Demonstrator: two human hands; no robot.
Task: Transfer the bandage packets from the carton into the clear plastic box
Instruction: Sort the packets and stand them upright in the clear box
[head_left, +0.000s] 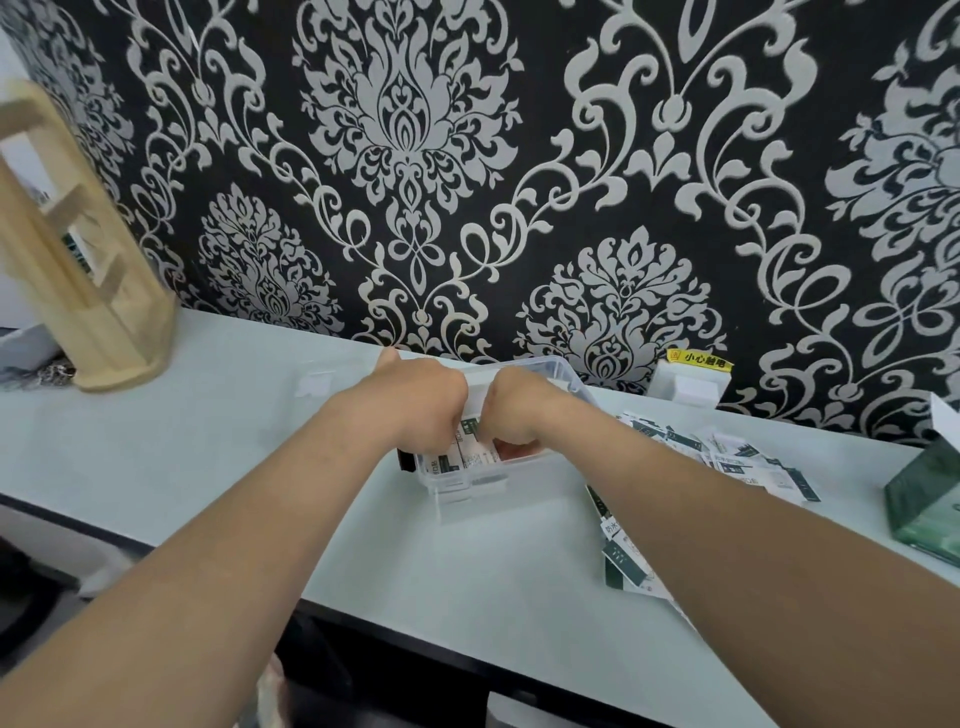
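- The left hand (415, 410) is reaching down into the clear plastic box (574, 382) at the centre of the frame. Its fingers are curling downward and its knuckles are facing up.
- The right hand (519, 415) is reaching into the same box just beside the left, the two almost touching. Its fingers are curling under in the same way.
- The fingertips of both hands are lying hidden among the bandage packets (447, 462) inside the box, so I cannot tell whether either hand is gripping packets or only pressing on them.
- Green-and-white packets are showing through the box's near wall, below the left hand, and one is peeking up between the two hands.
- The box is sitting on the pale table (208, 441), close to the patterned black-and-silver wall (519, 156).
- More loose packets (727, 457) are lying scattered on the table at centre right, running down toward the right forearm.
- The green carton (930, 499) is standing at the right edge of the frame, well apart from the box, with its flap open.
- A wooden rack (88, 291) is standing at the upper left, on the table's far end.
- A white wall fitting with a yellow warning label (698, 359) is sitting behind the box, to its right.
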